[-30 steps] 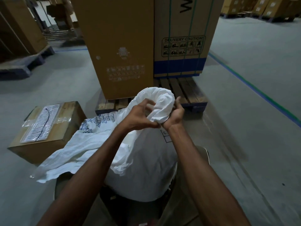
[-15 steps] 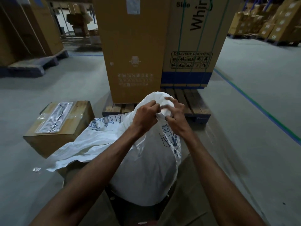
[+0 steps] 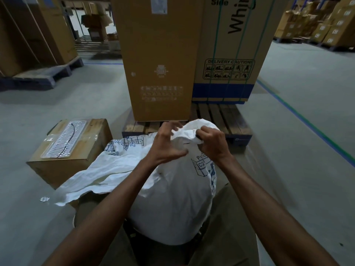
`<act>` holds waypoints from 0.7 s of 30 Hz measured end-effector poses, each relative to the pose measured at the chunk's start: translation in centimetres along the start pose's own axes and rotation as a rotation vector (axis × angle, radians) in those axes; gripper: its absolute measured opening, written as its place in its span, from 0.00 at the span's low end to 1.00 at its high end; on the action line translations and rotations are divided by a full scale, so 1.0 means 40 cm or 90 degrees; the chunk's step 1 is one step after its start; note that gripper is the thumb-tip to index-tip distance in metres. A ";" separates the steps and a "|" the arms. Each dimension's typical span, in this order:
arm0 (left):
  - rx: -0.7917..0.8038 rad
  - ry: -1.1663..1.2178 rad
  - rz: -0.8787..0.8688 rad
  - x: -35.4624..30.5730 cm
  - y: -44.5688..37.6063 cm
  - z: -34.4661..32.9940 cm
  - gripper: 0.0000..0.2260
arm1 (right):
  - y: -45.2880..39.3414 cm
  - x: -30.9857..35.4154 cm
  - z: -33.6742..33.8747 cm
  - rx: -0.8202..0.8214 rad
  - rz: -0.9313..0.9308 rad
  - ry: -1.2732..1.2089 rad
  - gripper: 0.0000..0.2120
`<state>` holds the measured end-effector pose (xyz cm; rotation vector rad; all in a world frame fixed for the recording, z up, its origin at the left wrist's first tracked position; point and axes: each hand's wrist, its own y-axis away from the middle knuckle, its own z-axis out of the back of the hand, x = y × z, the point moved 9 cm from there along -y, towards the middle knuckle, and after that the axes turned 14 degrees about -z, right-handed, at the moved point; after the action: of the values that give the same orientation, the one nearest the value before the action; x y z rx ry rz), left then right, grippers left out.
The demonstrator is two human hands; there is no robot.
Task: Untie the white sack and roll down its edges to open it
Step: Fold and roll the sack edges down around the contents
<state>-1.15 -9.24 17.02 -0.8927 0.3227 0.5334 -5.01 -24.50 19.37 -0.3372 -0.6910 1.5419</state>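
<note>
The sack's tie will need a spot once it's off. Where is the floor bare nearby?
Bare floor right of the white sack, up to the blue line. Left is crowded: an empty sack and a small box. Ahead stands the pallet.

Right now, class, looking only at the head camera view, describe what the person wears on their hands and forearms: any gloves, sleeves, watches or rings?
Nothing shows: the left hand and right hand are bare, with no gloves, and no rings can be made out. Both forearms are uncovered to the frame's lower edge, with no sleeves, watch or wristband in view.
</note>
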 end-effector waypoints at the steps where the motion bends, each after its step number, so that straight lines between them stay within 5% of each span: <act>1: 0.034 0.004 0.042 0.031 0.037 -0.014 0.33 | 0.013 -0.013 0.003 -0.028 -0.008 -0.006 0.10; 5: 0.087 -0.038 0.100 0.104 0.127 -0.024 0.19 | 0.057 -0.010 -0.015 -0.060 0.032 0.018 0.09; 11: -0.010 -0.312 -0.233 0.021 0.080 0.045 0.10 | 0.032 0.009 -0.095 0.264 -0.061 -0.087 0.37; 13: -0.003 -0.366 -0.378 -0.040 0.080 0.017 0.08 | 0.038 0.061 -0.106 0.281 0.010 -0.046 0.38; 15: 0.008 -0.360 -0.461 -0.085 0.078 -0.009 0.06 | 0.028 0.095 -0.110 0.252 0.044 -0.018 0.27; 17: 0.047 -0.293 -0.426 -0.093 0.066 -0.022 0.11 | 0.010 0.095 -0.103 0.216 0.009 -0.060 0.14; 21: 0.103 0.077 -0.041 0.018 0.083 -0.018 0.32 | 0.029 0.069 -0.098 0.134 -0.031 -0.081 0.10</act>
<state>-2.49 -7.90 14.10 -0.7777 0.4385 0.3890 -3.90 -20.92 16.18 -0.0650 -0.6235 1.5821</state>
